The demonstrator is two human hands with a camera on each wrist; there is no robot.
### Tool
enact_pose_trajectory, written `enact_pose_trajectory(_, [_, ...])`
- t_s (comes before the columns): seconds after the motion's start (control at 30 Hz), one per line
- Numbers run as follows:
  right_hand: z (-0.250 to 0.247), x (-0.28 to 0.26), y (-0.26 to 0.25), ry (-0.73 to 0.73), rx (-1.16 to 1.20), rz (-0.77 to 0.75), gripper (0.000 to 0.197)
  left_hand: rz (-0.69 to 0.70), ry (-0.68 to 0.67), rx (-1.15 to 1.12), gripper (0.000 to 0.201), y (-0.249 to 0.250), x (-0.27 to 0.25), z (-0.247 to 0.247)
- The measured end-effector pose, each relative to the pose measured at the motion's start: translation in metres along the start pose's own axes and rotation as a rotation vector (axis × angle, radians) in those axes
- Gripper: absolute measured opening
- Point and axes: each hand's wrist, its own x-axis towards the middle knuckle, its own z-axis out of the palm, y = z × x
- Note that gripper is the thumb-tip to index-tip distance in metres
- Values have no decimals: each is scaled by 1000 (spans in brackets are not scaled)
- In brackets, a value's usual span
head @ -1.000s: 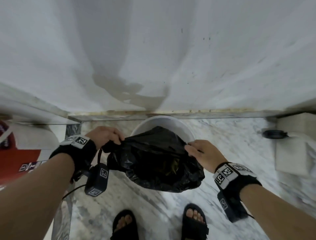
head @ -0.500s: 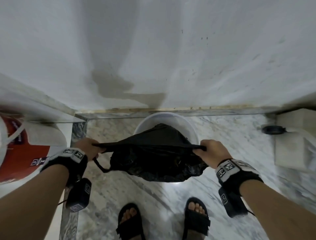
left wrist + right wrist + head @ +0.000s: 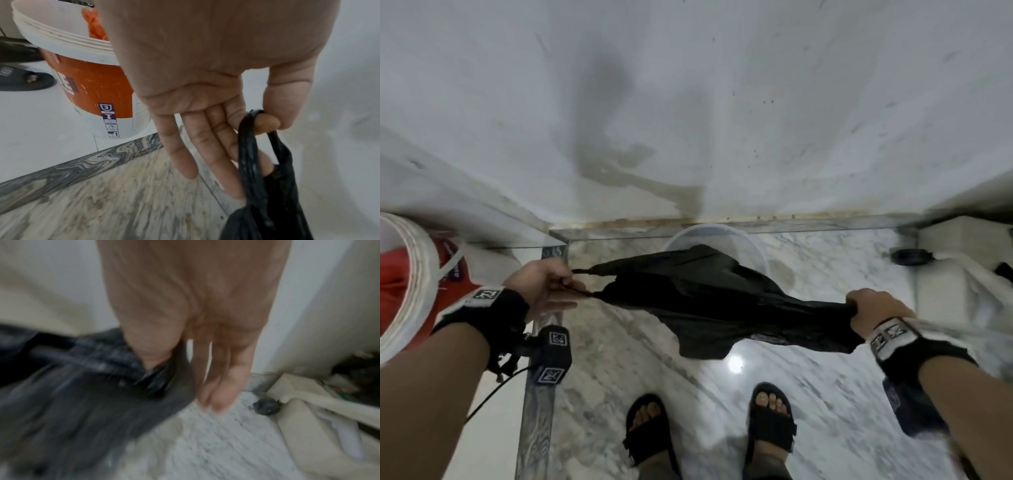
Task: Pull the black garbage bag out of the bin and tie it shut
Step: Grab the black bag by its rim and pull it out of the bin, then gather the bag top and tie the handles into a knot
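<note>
The black garbage bag (image 3: 709, 301) hangs stretched between my two hands, above and in front of the white bin (image 3: 739, 240) that stands on the floor by the wall. My left hand (image 3: 551, 291) pinches one thin handle loop (image 3: 252, 123) between thumb and index finger, while the other fingers (image 3: 185, 154) stay straight. My right hand (image 3: 873, 311) grips the bag's other gathered end (image 3: 115, 360) in a fist; the right wrist view is blurred. The bag's body sags in the middle.
An orange and white paint bucket (image 3: 88, 84) stands at the left on a raised white step. A dark stone strip (image 3: 541, 394) edges that step. A small black round object (image 3: 909, 256) and cream-coloured objects (image 3: 962, 274) lie at the right. My sandalled feet (image 3: 709, 431) stand on the marble floor.
Both hands moved apart and the bag rose clear of the bin, stretching into a flat band. The right hand swung far right.
</note>
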Motion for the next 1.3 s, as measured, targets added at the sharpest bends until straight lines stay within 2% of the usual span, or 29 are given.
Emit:
enact_pose_trajectory(0.1, [-22,-4,17,-227,386,-10,16,66,-20,-5,10,14,-11,-4])
enact_pose_trajectory(0.13, [-31,-7,23,-201,466,8,13,78,-36,29,11,20,-16,-3])
enact_pose_trajectory(0.23, [-57,-7,41,65,565,89,15,107,-46,175,15,43,-26,9])
enact_pose_trajectory(0.27, [-64,-10,42,61,681,103,15,123,-19,256,15,51,-26,15])
enact_pose_trajectory(0.37, [-76,-17,28,-90,1290,118,8,234,65,471,13,75,-26,26])
enact_pose_trajectory(0.43, [-83,-22,7,-132,1587,40,5,317,82,480,14,87,-27,32])
enact_pose_trajectory(0.5, [-88,-24,-16,-113,1763,-67,5,371,68,361,12,96,-31,43])
enact_pose_trajectory(0.57, [-95,-24,-36,-24,1813,-114,17,397,23,245,10,99,-36,54])
enact_pose_trajectory(0.67, [-103,-23,-57,107,1841,-71,30,455,-46,145,10,99,-40,68])
enact_pose_trajectory(0.77, [-113,-26,-72,256,1575,-59,33,503,-128,85,6,99,-48,89])
enact_pose_trajectory(0.83, [-122,-32,-86,308,1513,-82,33,532,-221,92,11,99,-59,111])
enact_pose_trajectory(0.93, [-132,-40,-110,156,1630,-203,14,504,-330,96,20,101,-64,139])
enact_pose_trajectory(1.0, [-133,-42,-125,59,1582,-265,8,479,-360,55,29,101,-61,151])
enact_pose_trajectory(1.1, [-126,-45,-139,-42,1513,-299,29,460,-374,-85,34,93,-56,159])
enact_pose_trajectory(1.2, [-121,-50,-145,-154,1504,-323,34,407,-384,-208,39,79,-52,161])
enact_pose_trajectory(1.3, [-120,-52,-147,-266,1515,-374,39,343,-451,-286,40,68,-49,170])
